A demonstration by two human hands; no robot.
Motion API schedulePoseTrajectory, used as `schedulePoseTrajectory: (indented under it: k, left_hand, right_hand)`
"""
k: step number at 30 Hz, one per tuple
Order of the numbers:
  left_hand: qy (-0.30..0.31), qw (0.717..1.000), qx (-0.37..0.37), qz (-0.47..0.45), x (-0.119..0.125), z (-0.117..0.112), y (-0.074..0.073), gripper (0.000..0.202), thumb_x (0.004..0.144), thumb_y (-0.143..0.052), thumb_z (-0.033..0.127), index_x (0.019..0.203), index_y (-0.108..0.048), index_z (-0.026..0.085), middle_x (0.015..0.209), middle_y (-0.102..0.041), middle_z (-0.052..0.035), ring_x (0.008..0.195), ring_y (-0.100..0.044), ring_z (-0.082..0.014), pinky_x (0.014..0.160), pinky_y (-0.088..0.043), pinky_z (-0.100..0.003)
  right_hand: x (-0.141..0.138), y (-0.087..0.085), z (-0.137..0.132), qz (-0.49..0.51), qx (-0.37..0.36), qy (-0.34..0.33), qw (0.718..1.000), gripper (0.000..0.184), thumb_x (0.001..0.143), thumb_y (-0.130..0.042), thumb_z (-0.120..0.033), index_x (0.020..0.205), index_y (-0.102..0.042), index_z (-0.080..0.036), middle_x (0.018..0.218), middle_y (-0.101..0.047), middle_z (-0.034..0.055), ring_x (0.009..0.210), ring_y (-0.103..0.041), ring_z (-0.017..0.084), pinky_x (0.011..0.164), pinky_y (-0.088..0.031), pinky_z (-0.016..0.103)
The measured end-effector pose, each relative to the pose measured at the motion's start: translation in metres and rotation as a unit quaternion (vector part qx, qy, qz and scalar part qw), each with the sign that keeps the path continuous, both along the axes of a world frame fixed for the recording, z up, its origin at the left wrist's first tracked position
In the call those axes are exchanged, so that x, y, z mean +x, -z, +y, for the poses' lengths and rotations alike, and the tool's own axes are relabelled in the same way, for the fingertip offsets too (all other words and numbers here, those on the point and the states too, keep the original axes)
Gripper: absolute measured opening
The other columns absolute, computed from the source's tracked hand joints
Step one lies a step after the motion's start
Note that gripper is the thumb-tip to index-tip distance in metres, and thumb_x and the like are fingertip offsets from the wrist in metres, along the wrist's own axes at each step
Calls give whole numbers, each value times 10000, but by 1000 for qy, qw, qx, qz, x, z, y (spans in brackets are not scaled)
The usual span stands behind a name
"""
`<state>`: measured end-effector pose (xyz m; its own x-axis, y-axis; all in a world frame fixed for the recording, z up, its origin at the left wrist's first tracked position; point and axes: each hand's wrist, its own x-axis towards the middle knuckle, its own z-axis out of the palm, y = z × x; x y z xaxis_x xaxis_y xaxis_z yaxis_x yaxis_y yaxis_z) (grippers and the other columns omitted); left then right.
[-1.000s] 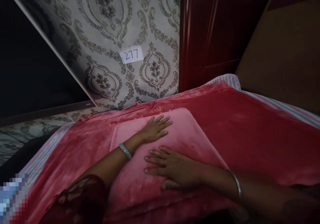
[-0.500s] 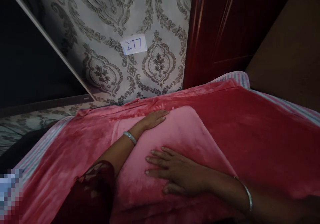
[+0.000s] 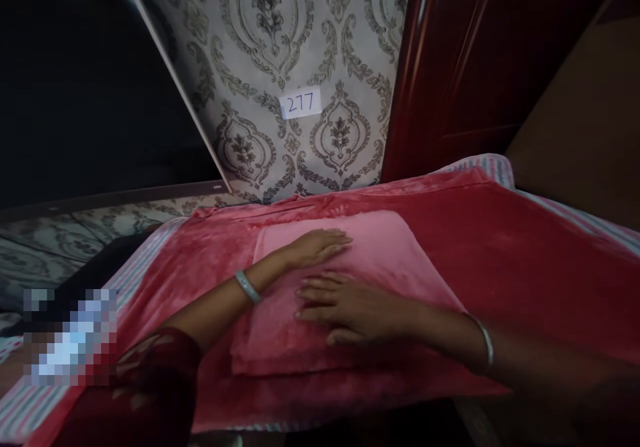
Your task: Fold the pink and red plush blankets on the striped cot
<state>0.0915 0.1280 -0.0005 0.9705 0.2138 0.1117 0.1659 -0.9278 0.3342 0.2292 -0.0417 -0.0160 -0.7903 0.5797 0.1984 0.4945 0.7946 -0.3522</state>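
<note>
A folded pink plush cloth (image 3: pixel 383 237), perhaps a small blanket, lies flat on a red plush blanket (image 3: pixel 520 267). My left hand (image 3: pixel 317 246) rests palm down on the far part of the folded cloth, fingers stretched to the right. Closer to me, my right hand (image 3: pixel 350 308) lies flat on the same cloth, its fingers a little apart and pointing left. Neither hand grips anything. A bangle is on each wrist.
A striped sheet (image 3: pixel 145 267) shows past the red blanket's edges. Behind stand a patterned wall (image 3: pixel 270 60) with a paper label (image 3: pixel 301 103) reading 277, a dark screen (image 3: pixel 90 100) at left and a dark red wooden panel (image 3: pixel 465 67) at right.
My left hand has come nearer to me over the folded cloth, closer to my right hand. The view has shifted, and the cloth's near edge now shows.
</note>
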Motion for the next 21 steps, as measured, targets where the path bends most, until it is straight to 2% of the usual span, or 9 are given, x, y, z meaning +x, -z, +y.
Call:
schedulePoseTrajectory:
  k: [2, 4, 6, 8, 11, 13, 15, 18, 21]
  left_hand:
    - [-21, 999, -3, 42, -15, -6, 4, 570, 1053, -239, 545, 1507, -490, 308, 1601, -443, -51, 1511, -348, -224, 1251, -218, -495]
    - [-50, 996, 14, 77, -23, -2, 12, 570, 1045, -279, 549, 1554, -407, 327, 1652, -346, -55, 1549, -255, -260, 1248, -142, -579]
    - [-76, 992, 39, 92, -26, 11, 20, 597, 1029, -333, 558, 1579, -358, 326, 1681, -265, -61, 1569, -175, -295, 1237, -88, -628]
    - [-113, 988, 54, 91, -26, 29, 28, 614, 1021, -349, 569, 1583, -351, 321, 1686, -249, -59, 1571, -160, -316, 1230, -67, -652]
    - [-150, 985, 35, 76, -22, 57, 36, 609, 1025, -329, 563, 1567, -394, 292, 1640, -368, -65, 1526, -310, -289, 1246, -170, -578]
    - [-142, 988, 13, 52, -21, 73, 40, 597, 1032, -310, 540, 1541, -447, 260, 1583, -469, -67, 1469, -418, -241, 1237, -267, -465]
    - [-126, 992, 0, 25, -21, 82, 44, 591, 1035, -301, 530, 1509, -497, 238, 1540, -526, -65, 1432, -468, -212, 1219, -312, -395]
    - [-124, 992, 9, 2, -22, 85, 49, 576, 1036, -306, 521, 1494, -517, 242, 1528, -540, -59, 1427, -473, -211, 1231, -296, -408]
    - [-151, 987, 60, 18, -22, 82, 48, 553, 1040, -325, 481, 1520, -478, 253, 1551, -512, -69, 1441, -455, -243, 1239, -266, -489]
  right_hand:
    - [-14, 4, 7, 2, 9, -39, 999, 546, 1031, -526, -439, 1523, -493, -207, 1628, -370, 131, 1530, -264, 254, 1260, -158, 483]
    - [-24, 15, 12, -1, 6, -57, 998, 559, 1027, -540, -422, 1538, -470, -206, 1651, -318, 135, 1542, -232, 262, 1263, -149, 492]
    - [-29, 26, 13, 1, -8, -51, 999, 595, 1022, -549, -437, 1569, -419, -243, 1673, -268, 112, 1558, -175, 266, 1268, -124, 507]
    - [-29, 33, 13, 5, -29, -37, 999, 623, 1019, -550, -448, 1593, -365, -292, 1687, -235, 76, 1568, -130, 257, 1273, -103, 513]
    - [-26, 34, 11, 8, -53, -35, 998, 634, 1016, -552, -442, 1601, -341, -318, 1695, -211, 54, 1571, -109, 256, 1275, -87, 524]
    - [-25, 32, 11, 10, -61, -36, 997, 641, 1013, -557, -431, 1604, -333, -319, 1699, -190, 53, 1572, -101, 258, 1274, -90, 529]
    - [-24, 31, 12, 15, -61, -36, 997, 654, 1004, -575, -406, 1604, -330, -321, 1701, -181, 52, 1572, -97, 255, 1274, -96, 526]
    - [-26, 31, 14, 23, -43, -30, 998, 657, 991, -603, -356, 1596, -350, -314, 1693, -207, 48, 1571, -103, 238, 1279, -102, 504]
    - [-30, 27, 15, 18, -14, -21, 1000, 616, 986, -622, -335, 1565, -416, -291, 1681, -252, 41, 1566, -143, 215, 1284, -113, 452]
